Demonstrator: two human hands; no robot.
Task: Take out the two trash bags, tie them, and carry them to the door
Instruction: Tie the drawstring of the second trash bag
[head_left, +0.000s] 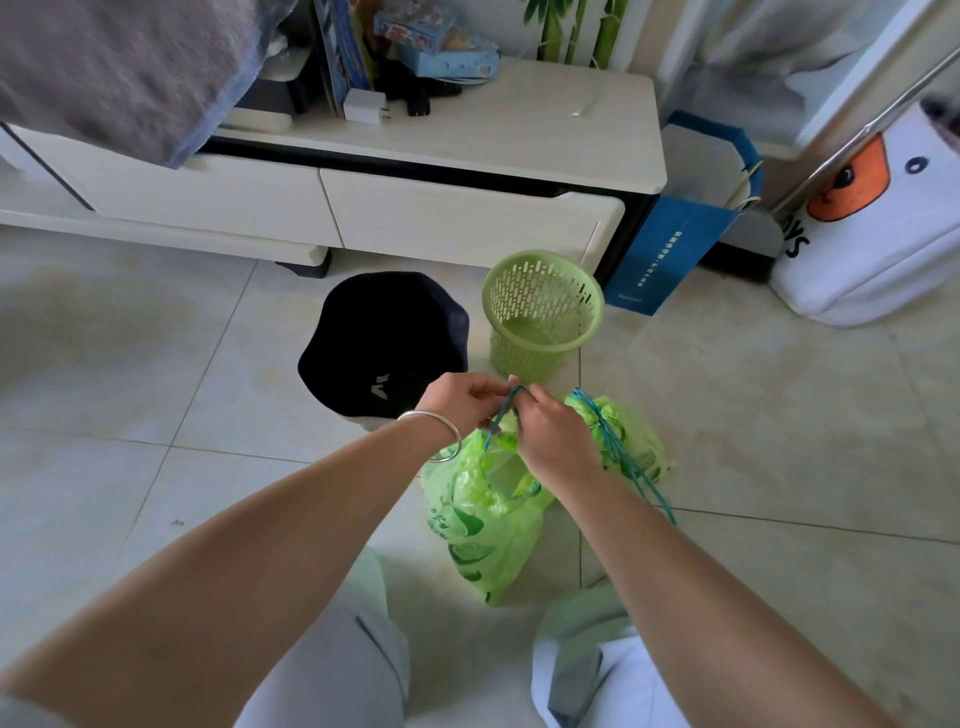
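Both hands up over the near green bag (480, 525), meeting right at its mouth: left hand (460, 397) and right hand (553, 441) each pinching a bit of the blue drawstring (501, 410), fingers curled tight round it, knuckles almost touching. String running up and slightly away from the bag's neck, so the pull probably wants to go outward to either side to cinch the knot. Bag itself sitting on the floor tiles (156, 467) directly below the hands, long axis pointing back toward the knees, mouth looking not quite closed yet, contents hidden. Second green bag (631, 434) just beside it to the right, nearer the right hand, drawstring (641, 475) trailing loose across the floor, looks cinched already but hard to say if knotted. Green slotted basket (543, 312) behind, upright, nothing visible inside. Dark bin (384, 338) to its left, inside too dark to make out.
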